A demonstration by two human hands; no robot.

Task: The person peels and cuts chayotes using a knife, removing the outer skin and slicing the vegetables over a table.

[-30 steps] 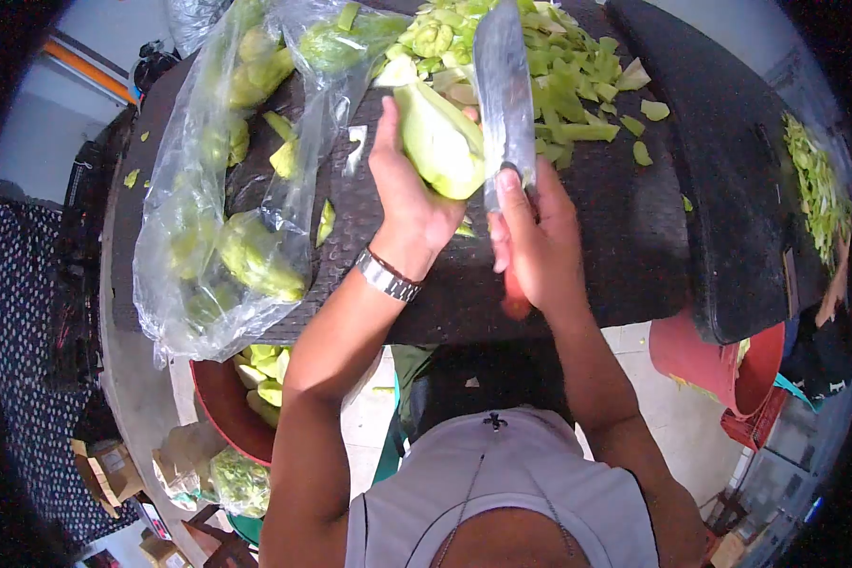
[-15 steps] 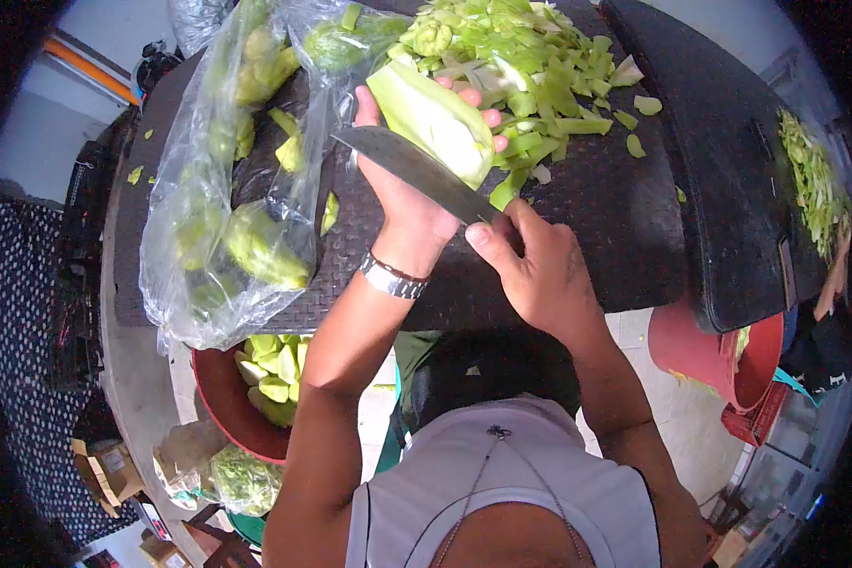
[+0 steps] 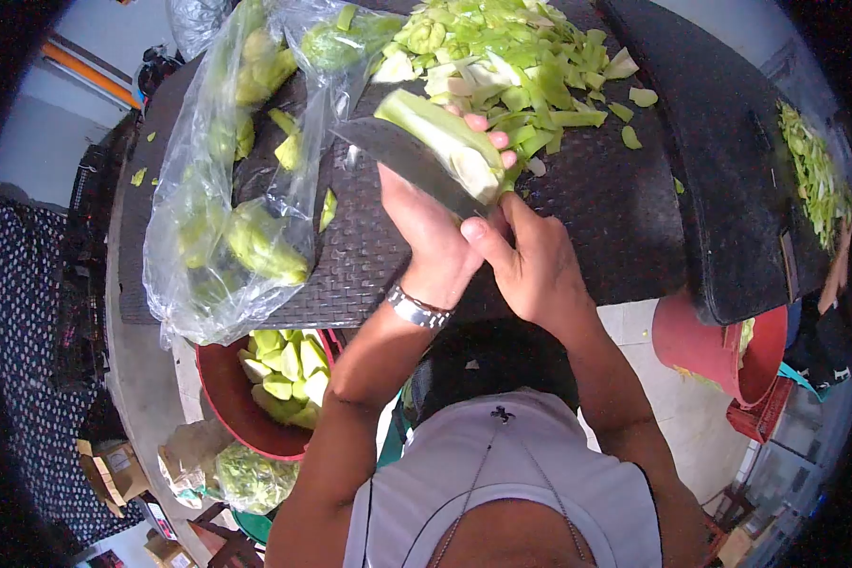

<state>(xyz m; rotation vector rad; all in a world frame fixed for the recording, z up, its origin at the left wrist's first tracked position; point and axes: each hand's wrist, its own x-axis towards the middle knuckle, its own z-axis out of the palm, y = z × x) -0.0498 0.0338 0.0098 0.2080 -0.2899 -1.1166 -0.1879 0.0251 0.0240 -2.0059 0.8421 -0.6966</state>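
Observation:
My left hand [image 3: 431,218], with a metal-banded watch on the wrist, holds a pale green, peeled-looking chayote [image 3: 440,137], its fingers wrapped round the far side. In my right hand [image 3: 532,256] is a knife [image 3: 402,161] with a broad, dark blade. The blade lies along the near side of the chayote and hides part of my left palm; whether it touches the flesh, I cannot tell. The knife's handle is mostly covered by my right fingers. Just beyond the chayote spreads a heap of green peelings [image 3: 530,76] on the dark woven tabletop [image 3: 596,227].
A clear plastic bag [image 3: 175,265] with several chayotes lies at the left. Below it, a red tub [image 3: 222,402] holds pale cut pieces [image 3: 279,364]. At the right are a black slab [image 3: 719,208], shredded greens [image 3: 809,175] and a red bucket [image 3: 691,346].
The chayote has turned in my left hand, showing a narrower side and its end. My left wrist has shifted slightly right. The knife stays in my right hand alongside it.

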